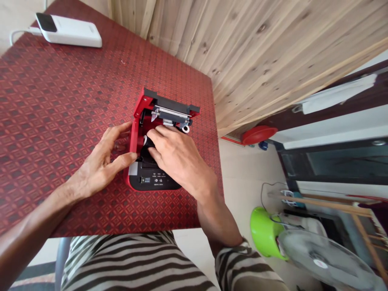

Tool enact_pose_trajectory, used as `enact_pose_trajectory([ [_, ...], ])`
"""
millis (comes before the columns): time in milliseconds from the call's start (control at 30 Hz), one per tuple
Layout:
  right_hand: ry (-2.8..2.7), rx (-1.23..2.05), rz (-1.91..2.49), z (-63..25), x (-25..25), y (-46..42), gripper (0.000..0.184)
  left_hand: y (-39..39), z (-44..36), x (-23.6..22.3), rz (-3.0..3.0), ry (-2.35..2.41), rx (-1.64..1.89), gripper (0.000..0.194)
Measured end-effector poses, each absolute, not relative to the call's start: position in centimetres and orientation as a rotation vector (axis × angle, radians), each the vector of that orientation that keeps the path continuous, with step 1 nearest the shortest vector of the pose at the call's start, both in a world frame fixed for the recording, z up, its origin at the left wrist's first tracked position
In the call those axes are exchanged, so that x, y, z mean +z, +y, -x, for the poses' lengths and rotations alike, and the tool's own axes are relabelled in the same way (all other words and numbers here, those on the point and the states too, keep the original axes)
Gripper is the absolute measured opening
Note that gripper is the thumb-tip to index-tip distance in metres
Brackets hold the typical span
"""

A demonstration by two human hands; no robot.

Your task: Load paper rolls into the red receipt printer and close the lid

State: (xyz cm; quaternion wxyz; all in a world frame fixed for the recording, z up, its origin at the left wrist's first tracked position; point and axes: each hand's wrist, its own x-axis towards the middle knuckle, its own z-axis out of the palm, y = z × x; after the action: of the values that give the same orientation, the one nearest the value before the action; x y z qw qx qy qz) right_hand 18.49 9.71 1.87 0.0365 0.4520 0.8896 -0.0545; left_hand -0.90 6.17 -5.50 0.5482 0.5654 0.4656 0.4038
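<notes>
A small red and black printer (151, 180) sits near the right edge of the table, its lid (169, 106) swung up and open. My left hand (101, 165) rests against the printer's left side, thumb and fingers spread along the red casing. My right hand (177, 155) lies over the open compartment, its fingers curled down inside around a white roll (145, 140) that is mostly hidden. A black panel with small buttons (157, 178) shows below my right hand.
The table (54, 113) has a red patterned cover. A white power bank (69, 30) with a cable lies at its far left corner. A wooden wall stands behind. On the floor to the right are a green bowl (263, 232), a fan (324, 260) and a red dish (259, 134).
</notes>
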Motion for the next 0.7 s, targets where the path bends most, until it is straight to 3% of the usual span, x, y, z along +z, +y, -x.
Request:
enact_pose_trajectory([
  [300,2.864,0.005,-1.531,-19.5,2.0,8.1,0.014,6.2,0.6,-5.4,-1.288,1.105,0.957,0.076],
  [400,3.036,-0.087,-1.603,-20.5,2.4,7.3,0.013,6.2,0.5,-5.3,-1.271,1.12,0.958,0.076],
  [500,3.221,-0.567,-1.753,-22.1,2.9,6.7,0.017,6.2,0.4,-5.0,-1.253,1.133,0.939,0.077],
  [633,2.947,-1.724,-1.946,-25.1,2.5,6.2,0.027,6.3,0.6,-5.0,-1.252,1.19,0.925,0.077],
  [700,2.731,-2.124,-1.986,-26.7,1.8,6.1,0.029,6.4,0.6,-5.0,-1.264,1.224,0.927,0.074],
])
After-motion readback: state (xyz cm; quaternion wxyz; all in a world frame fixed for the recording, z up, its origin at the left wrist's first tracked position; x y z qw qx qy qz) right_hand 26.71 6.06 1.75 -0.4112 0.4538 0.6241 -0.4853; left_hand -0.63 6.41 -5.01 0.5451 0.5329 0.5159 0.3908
